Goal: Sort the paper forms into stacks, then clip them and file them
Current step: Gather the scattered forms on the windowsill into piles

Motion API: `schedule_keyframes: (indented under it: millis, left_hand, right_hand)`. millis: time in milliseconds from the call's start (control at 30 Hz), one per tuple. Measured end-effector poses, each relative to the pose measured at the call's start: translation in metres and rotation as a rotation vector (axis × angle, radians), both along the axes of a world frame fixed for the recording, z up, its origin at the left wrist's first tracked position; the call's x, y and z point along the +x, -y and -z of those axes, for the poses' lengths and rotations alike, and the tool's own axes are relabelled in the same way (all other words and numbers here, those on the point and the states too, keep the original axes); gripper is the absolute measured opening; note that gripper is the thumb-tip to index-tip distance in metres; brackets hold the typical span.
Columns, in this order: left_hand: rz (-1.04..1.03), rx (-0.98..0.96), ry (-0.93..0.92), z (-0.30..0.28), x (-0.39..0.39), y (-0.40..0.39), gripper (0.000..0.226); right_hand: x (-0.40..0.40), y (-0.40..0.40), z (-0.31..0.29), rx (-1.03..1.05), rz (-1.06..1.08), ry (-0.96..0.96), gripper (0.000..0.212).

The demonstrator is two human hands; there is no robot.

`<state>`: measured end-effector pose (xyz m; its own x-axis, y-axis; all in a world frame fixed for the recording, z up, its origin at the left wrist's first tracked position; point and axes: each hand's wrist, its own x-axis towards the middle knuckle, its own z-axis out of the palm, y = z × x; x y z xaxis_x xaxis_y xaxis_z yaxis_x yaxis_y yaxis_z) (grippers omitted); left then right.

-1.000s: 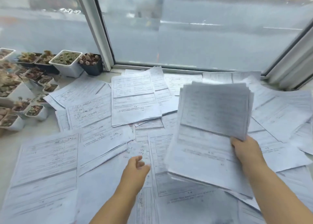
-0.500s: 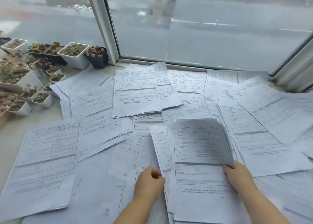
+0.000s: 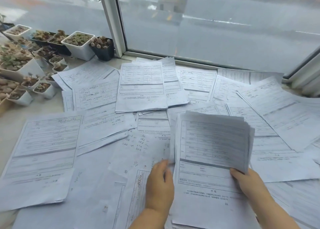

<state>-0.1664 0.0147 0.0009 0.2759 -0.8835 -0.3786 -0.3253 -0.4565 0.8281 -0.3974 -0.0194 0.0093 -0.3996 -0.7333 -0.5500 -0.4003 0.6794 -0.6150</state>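
**Two hands on one stack of forms, loose sheets all around**

Dozens of printed paper forms [image 3: 142,86] lie spread and overlapping across the pale tabletop [image 3: 10,124] below a window [image 3: 216,29]. At the 6 o'clock edge, slightly right of centre, sits the stack [image 3: 207,185] being handled. Its upper sheets [image 3: 214,138] are bent up and back, fanned at the top edge. The right hand [image 3: 245,183] grips those lifted sheets at their lower right corner, fingers clamped on the paper, thumb side hidden. The left hand [image 3: 160,185] rests at the stack's left edge, fingers curled; fingertips blurred, so cannot tell whether they pinch a sheet or only touch it.

A neater pile [image 3: 141,88] lies at 12 o'clock from the hands, near the window frame [image 3: 112,20]. A large single form [image 3: 45,145] lies at 9 o'clock. A sheet with handwriting [image 3: 138,142] lies just beside the stack at 10 o'clock. More forms overlap at 2 o'clock [image 3: 280,111].

Small square pots of succulents [image 3: 78,43], white and black, cluster at 10 to 11 o'clock, far left, touching the outermost papers.
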Motion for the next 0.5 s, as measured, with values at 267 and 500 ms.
schedule_keyframes:
  millis: [267, 500]
  left_hand:
    - [-0.206, 0.168, -0.395, -0.001, 0.085, 0.011, 0.03]
    - [-0.031, 0.232, -0.292, -0.002, 0.116, -0.006, 0.015]
  right_hand:
    - [0.054, 0.009, -0.01, 0.012, -0.153, 0.139, 0.019]
    - [0.134, 0.005, 0.002, 0.058, -0.21, 0.123, 0.019]
